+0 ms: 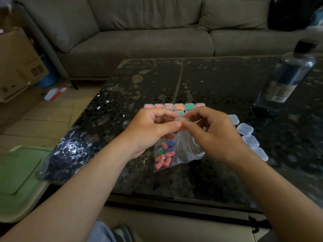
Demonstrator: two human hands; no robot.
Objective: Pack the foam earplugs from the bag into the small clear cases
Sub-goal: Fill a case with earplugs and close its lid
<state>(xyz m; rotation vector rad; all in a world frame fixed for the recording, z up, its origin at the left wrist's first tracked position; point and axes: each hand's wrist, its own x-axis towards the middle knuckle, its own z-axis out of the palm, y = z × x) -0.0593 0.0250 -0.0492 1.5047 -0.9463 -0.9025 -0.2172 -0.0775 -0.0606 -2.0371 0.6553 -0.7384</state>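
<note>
**A:** Where do we have the case right now?

**B:** We hold one small clear case [182, 120] up between both hands, just above the zip bag [185, 154]. Our left hand [150, 130] pinches its left side with thumb and curled fingers, and our right hand [213, 135] pinches the right side the same way. Something orange shows inside it. We cannot tell whether the lid is snapped.

**A:** And everything else?

**B:** The zip bag lies on the counter [218, 84] toward its near edge, under our hands. The foam earplugs [165, 154] are bunched at its left end: orange, blue and one green. The filled cases [178, 107] sit in a row just beyond our hands. The empty cases [250, 140] trail off to our right, on the same side as the water bottle [288, 74] near the counter's far right corner.

**A:** How do we expect these to handle?

**B:** We judge the case to be light, stiff and smooth, so it could squirt out of a hard pinch. We'd take it by opposite edges, with our thumbs on the lid rim. The earplugs look feather-light, soft and springy, so they probably need tucking down before the lid closes. The bag film looks limp and slick, so we'd hold it at the mouth.
</note>
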